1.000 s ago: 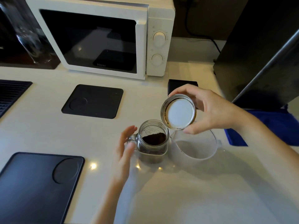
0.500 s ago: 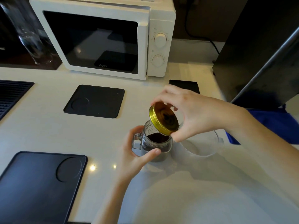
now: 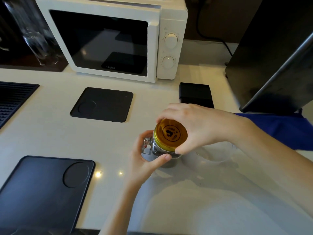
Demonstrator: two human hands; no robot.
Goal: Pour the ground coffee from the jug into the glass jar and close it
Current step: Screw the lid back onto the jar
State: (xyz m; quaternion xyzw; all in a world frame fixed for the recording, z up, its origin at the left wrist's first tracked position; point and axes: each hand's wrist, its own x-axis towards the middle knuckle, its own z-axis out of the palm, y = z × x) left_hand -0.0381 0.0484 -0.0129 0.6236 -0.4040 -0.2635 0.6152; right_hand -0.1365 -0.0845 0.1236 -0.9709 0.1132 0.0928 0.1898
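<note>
Both hands on task. Gold lid [image 3: 171,133] sits on the mouth of the glass jar [image 3: 160,152], roughly level, axis upright. Right hand [image 3: 194,126] grasps the lid's rim from above; left hand [image 3: 145,158] clasps the jar at its handle side. Dark grounds dimly visible inside. Clear jug [image 3: 213,153] just beside, apparently empty. Thread engagement cannot be judged.

A pale counter [image 3: 50,138] carries a white microwave [image 3: 111,38] at its back edge, a black mat [image 3: 101,105] before it, a black tray [image 3: 42,192] at the front left corner, a jar [image 3: 162,150], a clear jug [image 3: 215,153], and a blue cloth [image 3: 279,129] at the right edge.
</note>
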